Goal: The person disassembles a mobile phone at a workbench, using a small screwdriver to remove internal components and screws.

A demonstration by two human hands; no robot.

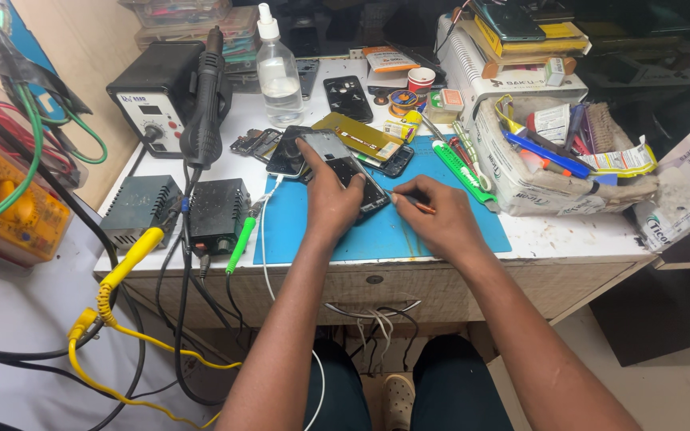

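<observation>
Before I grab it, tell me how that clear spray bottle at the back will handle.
The bottle stands tall and narrow, so a push near its white nozzle would probably tip it. It looks partly filled with clear liquid, so likely light, with the weight sloshing. Its smooth plastic may be slightly slippery. It stands close to the hot-air handle.

Head-worn view, steeply down, close.

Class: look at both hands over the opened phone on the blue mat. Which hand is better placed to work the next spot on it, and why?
Probably the right hand: it holds the tool, tip at the phone edge. The left hand rests on the phone, pinning it to the mat.
</observation>
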